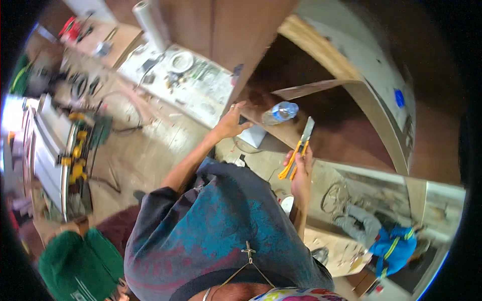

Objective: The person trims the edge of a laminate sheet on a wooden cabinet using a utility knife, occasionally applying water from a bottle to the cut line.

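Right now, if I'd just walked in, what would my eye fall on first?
Probably the yellow-handled utility knife, blade out, in the right hand, just right of the picture's middle. Next, perhaps, the clear plastic bottle with blue on it, up and left of the knife, with the open left hand to its left. Another person's green cap stands out at the lower left.

Brown wood panels (196,25) fill the upper middle, beside a dusty, white-topped desk (203,111). A pale, debris-strewn tile floor (168,150) spreads below it, while bright white light (12,120) glares at the far left edge.
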`<state>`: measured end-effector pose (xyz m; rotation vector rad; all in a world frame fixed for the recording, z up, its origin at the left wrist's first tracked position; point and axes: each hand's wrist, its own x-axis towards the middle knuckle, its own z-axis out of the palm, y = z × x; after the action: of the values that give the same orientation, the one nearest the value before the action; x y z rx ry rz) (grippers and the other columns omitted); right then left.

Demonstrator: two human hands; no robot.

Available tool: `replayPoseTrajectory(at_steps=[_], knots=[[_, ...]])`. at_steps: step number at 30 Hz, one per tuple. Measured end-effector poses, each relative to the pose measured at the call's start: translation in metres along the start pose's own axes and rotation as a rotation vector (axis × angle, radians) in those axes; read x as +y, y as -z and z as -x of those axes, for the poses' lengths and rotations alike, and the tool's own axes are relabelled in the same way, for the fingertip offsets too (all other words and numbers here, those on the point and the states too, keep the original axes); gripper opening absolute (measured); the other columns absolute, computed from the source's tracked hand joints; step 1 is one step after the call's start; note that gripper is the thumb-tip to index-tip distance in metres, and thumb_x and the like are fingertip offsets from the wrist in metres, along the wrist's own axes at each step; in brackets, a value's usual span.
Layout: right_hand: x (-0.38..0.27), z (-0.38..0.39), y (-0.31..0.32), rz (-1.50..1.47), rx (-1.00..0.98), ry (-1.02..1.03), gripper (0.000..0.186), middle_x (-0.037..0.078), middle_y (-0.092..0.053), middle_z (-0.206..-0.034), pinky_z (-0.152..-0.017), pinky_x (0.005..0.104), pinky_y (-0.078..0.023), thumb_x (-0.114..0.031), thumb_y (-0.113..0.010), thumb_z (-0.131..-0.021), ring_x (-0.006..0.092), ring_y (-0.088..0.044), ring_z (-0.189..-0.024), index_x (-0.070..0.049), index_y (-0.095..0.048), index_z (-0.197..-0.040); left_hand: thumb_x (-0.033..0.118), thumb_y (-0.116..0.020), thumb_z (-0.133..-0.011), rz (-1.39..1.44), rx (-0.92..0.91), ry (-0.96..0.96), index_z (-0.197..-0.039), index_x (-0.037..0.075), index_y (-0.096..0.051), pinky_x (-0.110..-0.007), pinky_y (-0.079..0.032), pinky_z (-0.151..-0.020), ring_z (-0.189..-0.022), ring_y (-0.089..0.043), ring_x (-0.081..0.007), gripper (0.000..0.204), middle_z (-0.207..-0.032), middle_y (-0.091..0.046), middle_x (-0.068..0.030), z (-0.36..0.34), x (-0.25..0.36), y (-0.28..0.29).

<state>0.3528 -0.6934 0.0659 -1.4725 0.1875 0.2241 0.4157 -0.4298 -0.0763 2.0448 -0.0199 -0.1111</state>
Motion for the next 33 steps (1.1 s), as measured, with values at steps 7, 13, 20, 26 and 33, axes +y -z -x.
replayPoseTrajectory(at_steps=[7, 13, 20, 26, 33], knots=[[-0.009, 0.009, 0.004, 0.016, 0.040, 0.081, 0.036, 0.008, -0.063, -0.101, -0.079, 0.0302, -0.054, -0.022, -0.048, -0.108, 0.0144, -0.063, -0.084, -0.006, -0.044, -0.140, 0.026, -0.093, -0.070, 0.175, -0.091, -0.386, -0.149, -0.006, -0.028, -0.043, -0.033, -0.117, -0.139, -0.040, -0.0371, 0.107, -0.146, -0.040, -0.0251, -0.077, -0.030, -0.062], [-0.006, 0.035, 0.020, -0.159, 0.212, 0.105, 0.047, 0.005, -0.064, -0.087, -0.066, 0.0263, -0.054, -0.026, -0.051, -0.107, 0.0118, -0.063, -0.071, -0.007, -0.043, -0.150, 0.007, -0.089, -0.072, 0.207, -0.069, -0.256, -0.142, -0.003, -0.032, -0.039, -0.047, -0.104, -0.120, -0.057, -0.0243, 0.090, -0.129, -0.055, -0.0136, -0.084, -0.001, -0.082], [0.019, 0.053, 0.043, -0.160, 0.262, 0.096, 0.043, 0.001, -0.061, -0.083, -0.060, 0.0235, -0.050, -0.027, -0.055, -0.106, 0.0072, -0.058, -0.068, -0.007, -0.051, -0.144, 0.022, -0.088, -0.078, 0.217, 0.040, -0.180, -0.126, 0.000, -0.058, -0.036, -0.050, -0.094, -0.098, -0.067, -0.0215, 0.061, -0.113, -0.071, -0.0128, -0.073, 0.020, -0.082], [0.021, 0.045, 0.060, -0.124, 0.154, 0.090, 0.040, 0.000, -0.059, -0.081, -0.058, 0.0233, -0.048, -0.026, -0.057, -0.105, 0.0059, -0.056, -0.066, -0.006, -0.054, -0.139, 0.016, -0.088, -0.078, 0.164, 0.084, -0.190, -0.118, 0.002, -0.058, -0.034, -0.050, -0.090, -0.097, -0.066, -0.0190, 0.052, -0.108, -0.070, -0.0104, -0.040, 0.028, -0.069], [0.023, 0.021, 0.059, -0.009, -0.158, 0.049, 0.037, -0.001, -0.056, -0.073, -0.054, 0.0222, -0.045, -0.023, -0.059, -0.103, 0.0059, -0.051, -0.059, -0.008, -0.057, -0.137, 0.011, -0.088, -0.076, 0.020, 0.217, -0.048, -0.128, 0.000, -0.052, -0.037, -0.048, -0.097, -0.109, -0.061, -0.0232, 0.064, -0.118, -0.065, -0.0143, 0.048, 0.025, -0.034]])
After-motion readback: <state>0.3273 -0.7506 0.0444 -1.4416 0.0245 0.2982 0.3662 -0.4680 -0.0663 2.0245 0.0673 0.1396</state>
